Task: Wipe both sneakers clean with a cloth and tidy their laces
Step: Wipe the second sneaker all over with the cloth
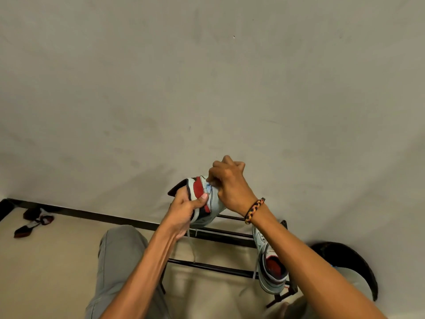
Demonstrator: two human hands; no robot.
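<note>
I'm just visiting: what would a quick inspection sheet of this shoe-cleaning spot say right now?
Surface: black metal rack on a beige floor.
Job's things: one sneaker held up; second sneaker on the rack, lace hanging; cloth not clearly seen.
Clutter: dark items by the skirting; black round object at right.
Grippers: left hand grips the held sneaker; right hand pinches at its upper.
Cables: nothing seen.
Surroundings: plain wall.
</note>
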